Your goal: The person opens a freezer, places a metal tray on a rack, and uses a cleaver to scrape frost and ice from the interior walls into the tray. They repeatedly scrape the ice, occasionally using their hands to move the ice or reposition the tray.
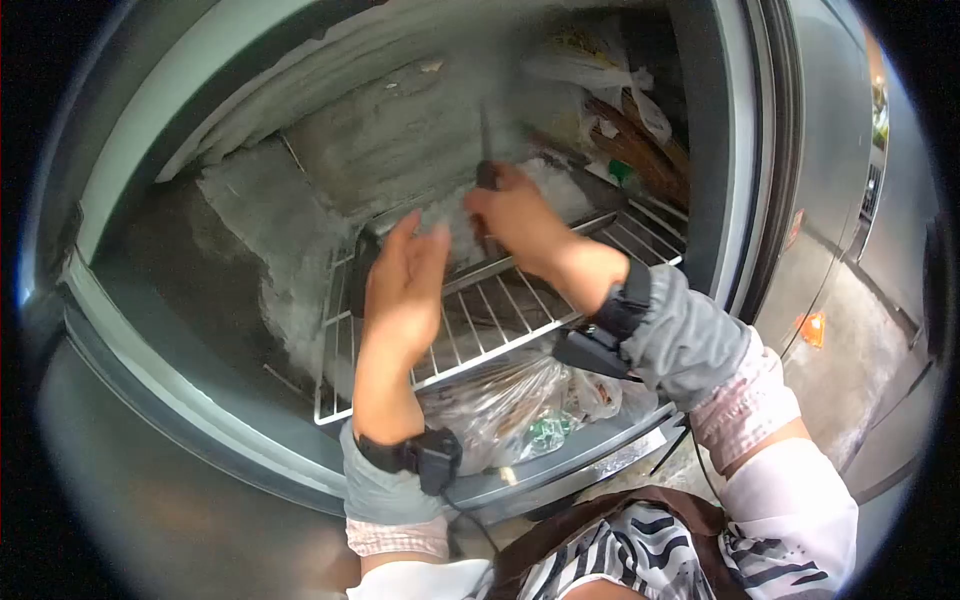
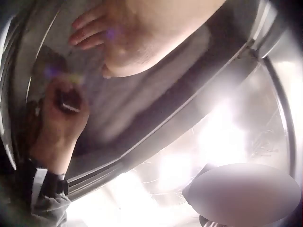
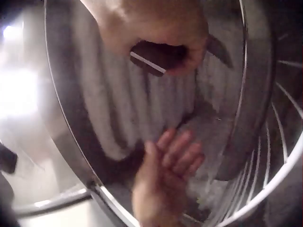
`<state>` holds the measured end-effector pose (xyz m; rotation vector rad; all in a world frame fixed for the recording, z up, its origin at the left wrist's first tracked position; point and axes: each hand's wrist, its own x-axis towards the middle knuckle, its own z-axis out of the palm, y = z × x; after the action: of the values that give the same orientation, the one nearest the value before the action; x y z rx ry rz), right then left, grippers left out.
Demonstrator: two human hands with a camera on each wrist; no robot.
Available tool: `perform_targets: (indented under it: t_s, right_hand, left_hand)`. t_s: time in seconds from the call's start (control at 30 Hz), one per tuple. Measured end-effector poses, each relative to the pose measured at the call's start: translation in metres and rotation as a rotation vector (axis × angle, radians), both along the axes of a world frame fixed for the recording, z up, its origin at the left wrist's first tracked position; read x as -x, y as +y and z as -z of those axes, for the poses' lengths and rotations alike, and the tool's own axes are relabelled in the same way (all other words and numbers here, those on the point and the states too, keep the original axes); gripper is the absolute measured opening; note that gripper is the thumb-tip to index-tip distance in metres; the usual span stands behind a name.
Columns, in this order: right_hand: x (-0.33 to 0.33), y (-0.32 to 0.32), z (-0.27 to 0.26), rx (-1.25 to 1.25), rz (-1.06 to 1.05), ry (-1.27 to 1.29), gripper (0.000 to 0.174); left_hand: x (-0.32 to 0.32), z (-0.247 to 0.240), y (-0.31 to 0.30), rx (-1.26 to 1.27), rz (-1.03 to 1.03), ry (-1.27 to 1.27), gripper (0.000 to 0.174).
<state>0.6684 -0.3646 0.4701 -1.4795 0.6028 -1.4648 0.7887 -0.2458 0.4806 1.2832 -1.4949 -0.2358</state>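
My right hand (image 1: pixel 530 225) grips the dark handle of a knife (image 3: pixel 154 57) inside a frosted freezer compartment. The blade points away from me toward the icy back wall (image 1: pixel 390 140) and looks blurred in the head view. A metal strip shows along the handle's butt in the right wrist view. My left hand (image 1: pixel 405 290) is held up to the left of it, fingers extended and holding nothing. Both hands are above a white wire rack (image 1: pixel 480 352). Loose frost (image 1: pixel 560 190) lies beyond the rack, near the knife hand.
Under the rack sit clear plastic bags (image 1: pixel 510 400) with something inside. Bagged brown items (image 1: pixel 635 130) are at the back right. Thick ice (image 1: pixel 260 210) covers the left side. The freezer's front rim (image 1: pixel 590 460) curves close to my body.
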Motion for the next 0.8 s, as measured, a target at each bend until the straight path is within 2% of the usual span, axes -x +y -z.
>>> perform_targets:
  t_s: [0.03, 0.1, 0.17, 0.2, 0.23, 0.27, 0.3, 0.37, 0.4, 0.47, 0.5, 0.53, 0.57, 0.6, 0.67, 0.7, 0.73, 0.77, 0.8]
  right_hand:
    - [-0.020, -0.009, 0.006, 0.101, 0.099, 0.030, 0.066]
    - [-0.039, 0.006, -0.002, 0.127, 0.059, 0.017, 0.071]
    - [-0.049, 0.018, -0.006, 0.158, 0.024, 0.007, 0.075]
    - [-0.052, 0.022, -0.007, 0.243, 0.061, 0.118, 0.076]
    - [-0.053, 0.025, -0.009, 0.329, 0.098, 0.227, 0.076]
    - [-0.056, 0.024, -0.010, 0.329, 0.009, 0.274, 0.073]
    - [-0.058, 0.024, -0.009, 0.327, 0.008, 0.262, 0.073]
    - [-0.060, 0.025, -0.002, 0.419, 0.113, 0.483, 0.069]
    - [-0.056, 0.025, -0.002, 0.425, 0.075, 0.493, 0.065]
    - [-0.052, 0.023, 0.000, 0.431, 0.065, 0.508, 0.065]
    - [-0.050, 0.022, 0.000, 0.442, 0.055, 0.529, 0.064]
    - [-0.046, 0.018, 0.001, 0.435, 0.051, 0.518, 0.064]
    - [-0.037, 0.012, 0.000, 0.446, -0.078, 0.513, 0.067]
    - [-0.027, 0.007, 0.000, 0.459, -0.203, 0.509, 0.069]
    - [-0.007, 0.017, 0.010, 0.724, 0.008, 0.381, 0.075]
    - [0.019, 0.034, 0.002, 0.715, -0.032, 0.402, 0.075]
    - [0.037, 0.044, 0.004, 0.820, 0.073, 0.359, 0.069]
    - [0.063, 0.052, 0.005, 0.894, 0.046, 0.261, 0.063]
    - [0.079, 0.055, 0.013, 0.964, 0.145, 0.196, 0.055]
  left_hand:
    - [-0.003, -0.005, -0.009, -0.086, 0.010, 0.044, 0.054]
    - [-0.003, -0.022, -0.020, -0.119, 0.053, 0.086, 0.061]
    - [-0.012, -0.033, -0.038, -0.226, -0.072, 0.216, 0.062]
    - [-0.015, -0.037, -0.043, -0.231, -0.077, 0.207, 0.062]
    - [-0.018, -0.041, -0.047, -0.298, 0.058, 0.320, 0.060]
    - [-0.021, -0.045, -0.050, -0.364, 0.192, 0.432, 0.059]
    - [-0.029, -0.047, -0.058, -0.366, 0.187, 0.421, 0.059]
    - [-0.047, -0.043, -0.081, -0.442, 0.242, 0.534, 0.051]
    - [-0.051, -0.038, -0.090, -0.447, 0.241, 0.526, 0.051]
    - [-0.061, -0.028, -0.108, -0.317, 0.090, 0.609, 0.038]
    - [-0.067, -0.024, -0.116, -0.319, 0.087, 0.599, 0.038]
    - [-0.074, -0.019, -0.124, -0.334, 0.172, 0.607, 0.033]
    - [-0.078, -0.019, -0.130, -0.348, 0.258, 0.615, 0.028]
    - [-0.082, -0.022, -0.136, -0.351, 0.256, 0.608, 0.028]
    - [-0.088, -0.028, -0.151, -0.588, 0.247, 0.699, 0.023]
    - [-0.086, -0.032, -0.151, -0.589, 0.248, 0.693, 0.023]
    - [-0.083, -0.038, -0.149, -0.486, 0.159, 0.478, 0.022]
    - [-0.084, -0.044, -0.151, -0.379, 0.070, 0.267, 0.022]
    - [-0.110, -0.046, -0.165, -0.338, 0.136, 0.131, 0.020]
